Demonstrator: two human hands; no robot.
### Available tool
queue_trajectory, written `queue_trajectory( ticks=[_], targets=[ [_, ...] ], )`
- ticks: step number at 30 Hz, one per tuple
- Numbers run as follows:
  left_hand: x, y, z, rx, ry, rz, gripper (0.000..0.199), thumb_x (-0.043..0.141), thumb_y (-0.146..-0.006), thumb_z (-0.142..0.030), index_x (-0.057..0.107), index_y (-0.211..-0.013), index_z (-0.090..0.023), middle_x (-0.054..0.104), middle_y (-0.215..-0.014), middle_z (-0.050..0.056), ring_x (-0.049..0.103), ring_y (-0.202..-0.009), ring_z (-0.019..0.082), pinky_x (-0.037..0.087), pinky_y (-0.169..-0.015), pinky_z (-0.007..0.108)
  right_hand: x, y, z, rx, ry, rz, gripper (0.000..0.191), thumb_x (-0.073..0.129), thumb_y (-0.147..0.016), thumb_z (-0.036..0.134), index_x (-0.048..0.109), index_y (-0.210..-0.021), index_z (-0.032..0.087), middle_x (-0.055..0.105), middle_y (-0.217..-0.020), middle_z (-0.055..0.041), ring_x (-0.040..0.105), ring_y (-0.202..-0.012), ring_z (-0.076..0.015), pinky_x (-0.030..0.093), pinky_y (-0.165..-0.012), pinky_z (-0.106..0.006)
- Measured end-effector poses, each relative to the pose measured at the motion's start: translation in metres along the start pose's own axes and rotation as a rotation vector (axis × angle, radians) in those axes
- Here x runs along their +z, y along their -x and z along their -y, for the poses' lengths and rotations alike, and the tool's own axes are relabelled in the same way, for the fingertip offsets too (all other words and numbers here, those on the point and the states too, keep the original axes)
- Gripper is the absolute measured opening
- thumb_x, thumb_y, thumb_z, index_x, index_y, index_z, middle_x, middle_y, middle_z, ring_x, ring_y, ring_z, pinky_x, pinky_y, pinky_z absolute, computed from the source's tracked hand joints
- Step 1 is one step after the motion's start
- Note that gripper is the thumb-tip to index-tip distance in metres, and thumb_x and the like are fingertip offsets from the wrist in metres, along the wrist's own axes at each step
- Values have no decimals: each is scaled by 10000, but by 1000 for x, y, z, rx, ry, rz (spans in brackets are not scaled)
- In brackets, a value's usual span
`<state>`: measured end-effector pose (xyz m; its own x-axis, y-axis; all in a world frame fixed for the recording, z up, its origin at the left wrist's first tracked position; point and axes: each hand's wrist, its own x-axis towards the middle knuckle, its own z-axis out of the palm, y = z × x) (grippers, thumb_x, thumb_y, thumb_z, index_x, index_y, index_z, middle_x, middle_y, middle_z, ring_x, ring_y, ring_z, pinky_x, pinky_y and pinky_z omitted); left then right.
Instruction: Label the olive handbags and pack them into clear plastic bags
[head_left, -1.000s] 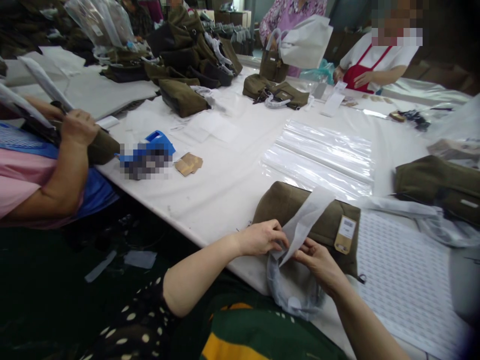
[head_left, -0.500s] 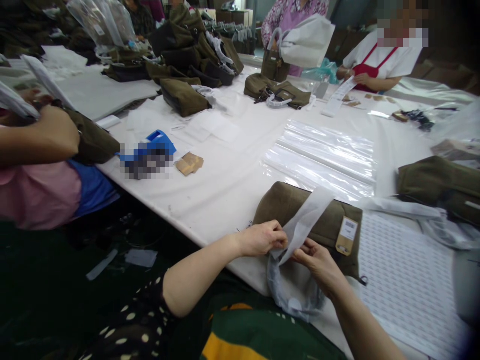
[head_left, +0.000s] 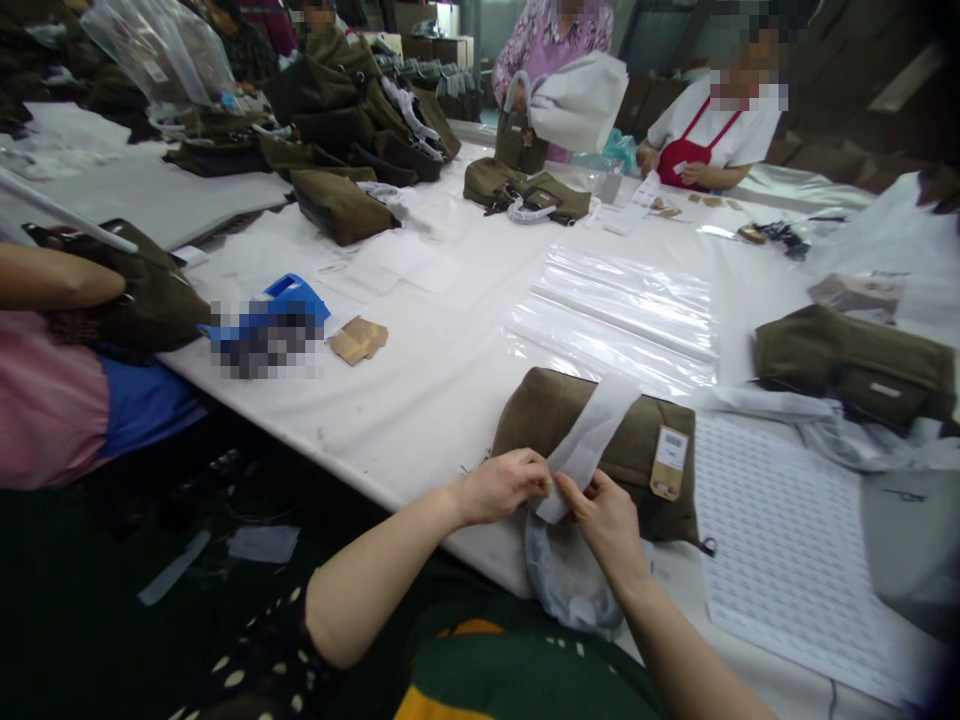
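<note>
An olive-green handbag point(head_left: 637, 440) lies on its side at the table's near edge, with a cardboard tag point(head_left: 669, 463) on its right part. Across its middle runs a strip of white tissue paper point(head_left: 600, 425). My left hand point(head_left: 514, 480) pinches the strip's lower end from the left. From the right, my right hand point(head_left: 604, 515) holds the same end between thumb and fingers. Just below my hands, the bag's handle point(head_left: 547, 575), wrapped in clear plastic, curves toward me over the table edge.
Flat clear plastic bags point(head_left: 615, 315) lie beyond the handbag. A printed sheet point(head_left: 780, 540) and another olive bag point(head_left: 855, 365) are on the right. Cardboard tags point(head_left: 358, 340) lie left, near a blue object point(head_left: 289, 305). A co-worker's arm point(head_left: 60, 280) reaches over a bag at far left.
My right hand has shifted its grip up onto the strip's end, closer to my left hand. The whole view has turned slightly right. At far left, the co-worker's arm has drawn lower.
</note>
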<state>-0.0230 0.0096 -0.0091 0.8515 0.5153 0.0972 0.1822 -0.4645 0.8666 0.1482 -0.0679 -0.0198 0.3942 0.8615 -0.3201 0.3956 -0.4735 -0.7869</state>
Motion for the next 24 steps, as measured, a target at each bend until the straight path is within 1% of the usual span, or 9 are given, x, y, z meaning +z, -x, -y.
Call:
queue_trajectory(
  ticks=[2,5,11,13,15,17,20,22,24],
  targets=[
    [-4,-1,1,-11,74,11,138,434,-874,-168,556,-810,-168,516,-918,27,508,-881,129,421,-846,238,1,1,3,-47,104,-49,352,565,-725,541,626,-810,205,675,-700,-42,628,-629,-227,430,-549,-288],
    [-6,-3,-1,-74,146,25,115,464,-855,-172,554,-783,-170,486,-890,17,502,-829,121,431,-819,239,3,5,7,-90,168,-94,329,540,-751,531,604,-824,217,675,-728,-45,626,-654,-225,417,-585,-287],
    [-3,-6,-6,-136,141,19,130,478,-858,-214,567,-771,-176,427,-883,13,487,-840,126,438,-832,248,8,7,14,-99,253,-151,320,512,-758,551,533,-779,232,654,-684,-48,612,-636,-241,381,-562,-294],
    [-2,-8,-7,-145,114,21,123,483,-850,-192,571,-766,-176,416,-877,14,483,-840,129,440,-832,253,8,5,15,-92,213,-144,302,523,-753,529,544,-786,229,661,-712,-54,619,-668,-241,392,-572,-291],
    [-1,-10,-7,-143,69,16,115,488,-841,-170,580,-774,-178,411,-874,14,478,-840,132,437,-837,263,7,2,15,-76,148,-104,286,540,-745,500,571,-804,222,670,-762,-59,624,-691,-235,411,-577,-284],
    [2,-13,-8,-131,12,6,99,506,-827,-158,585,-773,-184,410,-866,12,472,-839,137,431,-835,270,5,-2,15,-40,66,-42,287,541,-746,488,590,-818,214,663,-755,-52,614,-619,-209,422,-536,-273],
    [8,-16,-8,-139,-68,-76,51,549,-791,-142,553,-782,-192,422,-870,7,471,-857,149,421,-830,280,2,-6,14,27,-71,39,323,500,-772,509,591,-836,206,641,-697,-33,560,-460,-161,421,-451,-263],
    [13,-17,-7,-194,-91,-180,133,595,-751,-147,494,-823,-194,434,-870,1,475,-854,158,426,-814,292,2,-7,13,40,-121,62,343,473,-788,525,583,-847,206,631,-678,-24,545,-424,-151,425,-430,-263],
    [18,-19,-7,-255,-94,-247,256,646,-705,-171,435,-849,-196,440,-860,-7,479,-829,162,437,-789,305,1,-6,13,24,-112,68,342,461,-797,526,577,-855,209,626,-668,-18,549,-427,-155,429,-435,-265]
  ],
)
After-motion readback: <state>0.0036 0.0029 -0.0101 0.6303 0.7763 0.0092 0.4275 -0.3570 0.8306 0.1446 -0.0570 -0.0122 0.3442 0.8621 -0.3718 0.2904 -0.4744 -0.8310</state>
